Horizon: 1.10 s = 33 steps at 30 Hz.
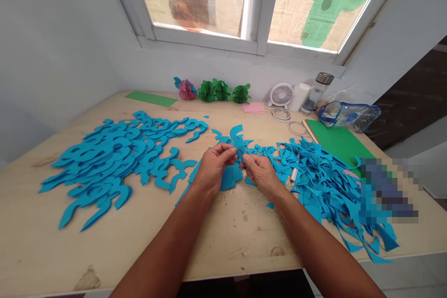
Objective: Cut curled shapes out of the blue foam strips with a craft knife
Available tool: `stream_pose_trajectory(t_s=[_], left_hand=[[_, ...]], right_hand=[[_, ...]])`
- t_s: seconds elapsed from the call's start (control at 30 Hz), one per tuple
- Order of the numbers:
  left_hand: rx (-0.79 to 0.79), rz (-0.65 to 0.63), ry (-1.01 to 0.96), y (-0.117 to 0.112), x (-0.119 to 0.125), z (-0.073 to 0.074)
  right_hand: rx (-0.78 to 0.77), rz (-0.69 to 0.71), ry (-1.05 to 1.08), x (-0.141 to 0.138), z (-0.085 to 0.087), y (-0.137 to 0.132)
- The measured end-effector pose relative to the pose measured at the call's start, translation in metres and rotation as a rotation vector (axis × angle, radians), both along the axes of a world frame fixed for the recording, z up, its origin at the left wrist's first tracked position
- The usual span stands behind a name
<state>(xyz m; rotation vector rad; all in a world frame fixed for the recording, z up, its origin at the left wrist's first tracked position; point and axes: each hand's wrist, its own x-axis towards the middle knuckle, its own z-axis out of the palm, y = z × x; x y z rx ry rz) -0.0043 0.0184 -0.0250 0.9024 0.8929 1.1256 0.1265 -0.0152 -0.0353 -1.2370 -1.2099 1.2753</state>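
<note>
Between my two hands is a curved blue paper cutout (237, 136), its upper end standing up above my fingers. My left hand (217, 164) pinches it from the left, thumb against fingertips. From the right, my right hand (260, 170) pinches its lower part, close to the other fingertips. Below and behind the hands lie more blue paper pieces (228, 178), partly covered by my left hand. A heap of wavy blue paper cutouts (115, 149) spreads over the left of the table. Blue paper scraps (324, 172) are piled on the right.
A marker (294, 175) lies among the scraps. Along the wall stand green paper figures (221, 90), a pink one (187, 89), a small white fan (281, 95) and a bottle (316, 94). Tape rolls (281, 114), green sheets (340, 142) and a clear pouch (352, 115) sit at the back right.
</note>
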Motion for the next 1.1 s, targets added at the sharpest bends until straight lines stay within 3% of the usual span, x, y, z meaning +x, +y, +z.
stream_pose_trajectory(t_s=[0.4, 0.73, 1.1], left_hand=[[-0.146, -0.079, -0.250, -0.0036, 0.0014, -0.0009], [-0.115, -0.040, -0.194, -0.0035, 0.0033, -0.0043], [-0.159, -0.019, -0.303, -0.0094, 0.0086, -0.0007]], right_hand=[[0.042, 0.003, 0.000, 0.0005, -0.0038, 0.0007], [0.041, -0.004, 0.020, 0.0008, -0.0043, 0.0005], [0.058, -0.036, 0.028, -0.0011, -0.0089, 0.0019]])
